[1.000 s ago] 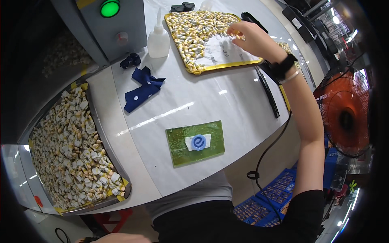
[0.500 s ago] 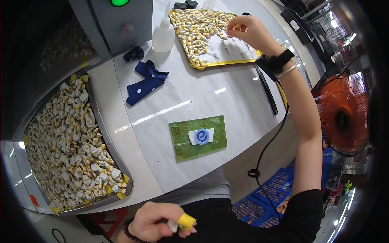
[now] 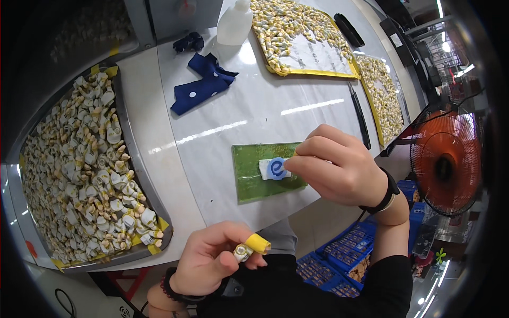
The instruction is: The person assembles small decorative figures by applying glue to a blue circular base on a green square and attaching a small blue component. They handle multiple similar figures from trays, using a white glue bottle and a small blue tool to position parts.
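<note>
Left hand: thumb and fingers pinch a small part near the body. Right hand: fingertips drawn together by the blue disc on the green plate (any held piece cannot be told). The part appears light, stiff, perhaps slippery; its sides should offer the surest hold.

The pad is green — cloth, white-dotted navy.

Left grip holds a pale piece, right grip near green slab.
</note>
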Demonstrator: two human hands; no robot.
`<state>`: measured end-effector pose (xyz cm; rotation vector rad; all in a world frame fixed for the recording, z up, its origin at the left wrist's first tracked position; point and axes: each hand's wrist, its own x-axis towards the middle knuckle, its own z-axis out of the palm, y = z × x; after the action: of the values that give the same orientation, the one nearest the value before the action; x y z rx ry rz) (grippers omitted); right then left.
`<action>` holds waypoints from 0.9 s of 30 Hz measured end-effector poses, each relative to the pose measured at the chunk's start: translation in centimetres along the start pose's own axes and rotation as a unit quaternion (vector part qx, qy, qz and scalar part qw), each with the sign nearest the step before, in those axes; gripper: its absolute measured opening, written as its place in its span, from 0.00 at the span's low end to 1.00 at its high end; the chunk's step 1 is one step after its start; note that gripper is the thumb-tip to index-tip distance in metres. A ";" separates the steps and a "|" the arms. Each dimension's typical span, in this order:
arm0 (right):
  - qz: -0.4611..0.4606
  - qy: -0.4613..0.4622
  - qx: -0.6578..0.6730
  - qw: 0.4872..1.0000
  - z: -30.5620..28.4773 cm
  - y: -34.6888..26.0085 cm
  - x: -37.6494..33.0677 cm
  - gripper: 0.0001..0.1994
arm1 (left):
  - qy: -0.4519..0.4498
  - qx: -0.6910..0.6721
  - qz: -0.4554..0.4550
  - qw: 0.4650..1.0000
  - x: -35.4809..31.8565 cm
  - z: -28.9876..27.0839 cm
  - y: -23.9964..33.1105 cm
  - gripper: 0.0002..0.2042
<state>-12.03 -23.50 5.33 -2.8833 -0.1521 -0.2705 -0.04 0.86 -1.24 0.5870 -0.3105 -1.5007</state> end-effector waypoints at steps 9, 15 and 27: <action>-0.014 -0.018 -0.007 1.000 0.8 -0.4 0.4 0.15 | 0.082 -0.034 0.035 0.995 -0.1 0.7 0.1 0.28; -0.009 0.010 -0.067 0.998 1.2 -0.8 0.4 0.15 | 0.077 -0.035 0.017 0.996 -0.2 0.4 0.4 0.29; 0.043 0.029 -0.002 0.999 0.5 -1.6 0.2 0.12 | 0.031 -0.109 -0.007 0.994 1.0 0.7 0.3 0.25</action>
<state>-12.00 -21.82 5.28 -2.8724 -0.0162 -0.3390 -0.06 -0.23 -0.68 0.4602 -0.0924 -1.5037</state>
